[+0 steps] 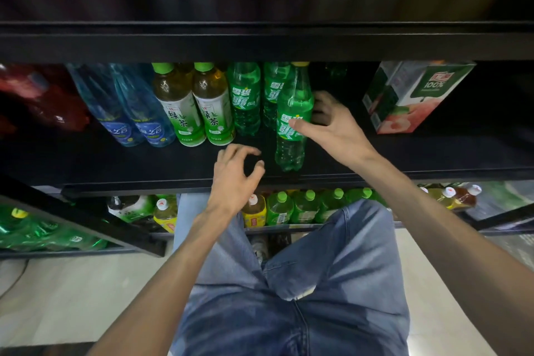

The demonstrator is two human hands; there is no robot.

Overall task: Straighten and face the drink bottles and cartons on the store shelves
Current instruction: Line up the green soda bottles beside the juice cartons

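Note:
A green soda bottle [292, 121] stands near the front of the black middle shelf [173, 165]. My right hand [332, 127] grips it from the right, thumb across its label and fingers behind. My left hand [235, 176] hovers just left of the bottle's base, fingers loosely curled, holding nothing. Two more green soda bottles [245, 98] stand further back. Left of them are two green tea bottles [196, 107] and two blue bottles [127, 113].
A juice carton [410, 95] stands at the right of the same shelf, with dark room between it and the soda. Red packs [43, 98] lie at the far left. Lower shelves hold several green and yellow bottles [291, 208]. My legs in jeans fill the bottom.

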